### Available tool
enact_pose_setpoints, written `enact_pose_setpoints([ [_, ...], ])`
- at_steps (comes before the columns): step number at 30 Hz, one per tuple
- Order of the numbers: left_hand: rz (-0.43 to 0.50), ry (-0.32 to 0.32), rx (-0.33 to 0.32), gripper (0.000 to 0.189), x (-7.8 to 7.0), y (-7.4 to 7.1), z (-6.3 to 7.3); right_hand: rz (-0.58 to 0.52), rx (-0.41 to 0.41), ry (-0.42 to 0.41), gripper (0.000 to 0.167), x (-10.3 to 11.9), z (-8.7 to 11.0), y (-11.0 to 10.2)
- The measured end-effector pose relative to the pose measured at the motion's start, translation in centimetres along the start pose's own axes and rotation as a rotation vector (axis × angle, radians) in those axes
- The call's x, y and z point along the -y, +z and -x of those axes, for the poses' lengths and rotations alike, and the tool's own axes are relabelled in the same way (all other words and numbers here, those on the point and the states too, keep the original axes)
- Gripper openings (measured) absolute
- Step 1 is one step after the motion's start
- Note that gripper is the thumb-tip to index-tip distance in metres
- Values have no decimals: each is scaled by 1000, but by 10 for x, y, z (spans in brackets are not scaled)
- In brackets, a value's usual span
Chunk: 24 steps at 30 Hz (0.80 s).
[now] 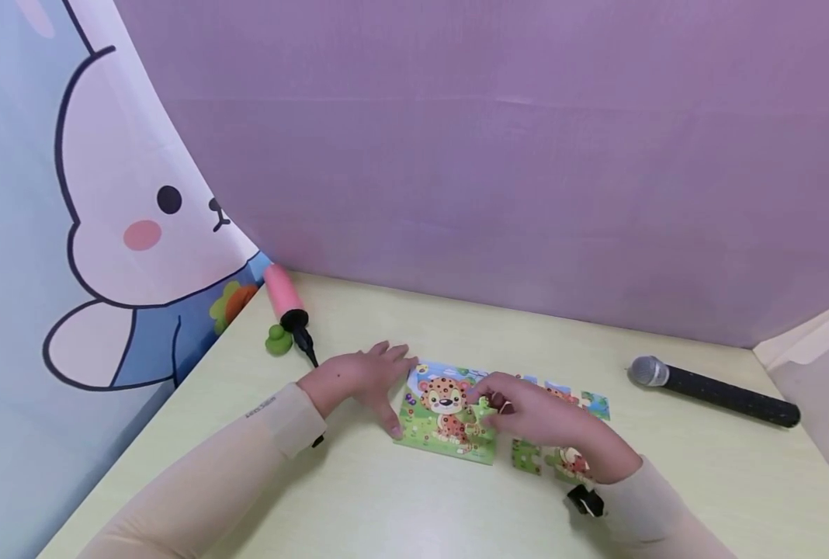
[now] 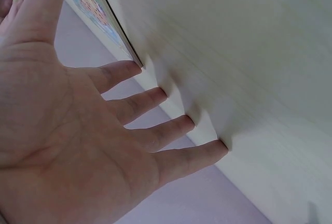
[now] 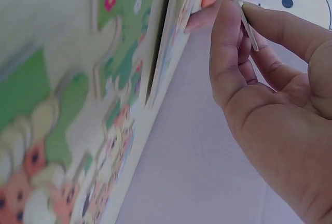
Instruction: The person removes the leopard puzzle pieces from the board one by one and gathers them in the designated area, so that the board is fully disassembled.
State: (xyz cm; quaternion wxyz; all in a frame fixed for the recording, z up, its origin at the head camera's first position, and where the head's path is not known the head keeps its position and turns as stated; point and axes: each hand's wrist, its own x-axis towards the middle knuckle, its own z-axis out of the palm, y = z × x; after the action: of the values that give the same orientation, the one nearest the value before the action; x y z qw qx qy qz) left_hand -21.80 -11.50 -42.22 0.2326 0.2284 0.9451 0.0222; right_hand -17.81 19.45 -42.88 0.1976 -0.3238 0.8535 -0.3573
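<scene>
A leopard-picture puzzle board (image 1: 421, 431) lies flat on the table in the head view. My left hand (image 1: 372, 380) is spread at its left side, thumb at the lower left corner and index fingertip at the upper left one. Over the board's right part, my right hand (image 1: 536, 415) pinches a green puzzle piece (image 3: 253, 37) between thumb and index finger; the right wrist view shows it edge-on, held off the table. Loose puzzle pieces (image 1: 526, 456) lie right of the board, several partly hidden beneath my right hand and forearm.
A black microphone (image 1: 729, 394) with a silver head lies on the right of the table. On the left are a pink hand pump (image 1: 283, 291) with a black nozzle and a small green figure (image 1: 278, 340). A purple cloth (image 1: 498, 171) hangs behind the table (image 1: 386, 512).
</scene>
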Motion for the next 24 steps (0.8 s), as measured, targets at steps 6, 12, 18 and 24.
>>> enact_pose_setpoints([
  [6,6,-2,3,134,0,0,0,-58,-14,32,31,-4,15,-11],
  [12,8,-4,1,134,1,1,-1,-112,-28,61,31,-7,37,-25],
  [18,8,0,4,135,0,0,0,-112,-53,55,33,-17,64,-42],
  [24,7,-8,7,135,-1,-1,2,-115,-30,9,27,-33,92,-56],
])
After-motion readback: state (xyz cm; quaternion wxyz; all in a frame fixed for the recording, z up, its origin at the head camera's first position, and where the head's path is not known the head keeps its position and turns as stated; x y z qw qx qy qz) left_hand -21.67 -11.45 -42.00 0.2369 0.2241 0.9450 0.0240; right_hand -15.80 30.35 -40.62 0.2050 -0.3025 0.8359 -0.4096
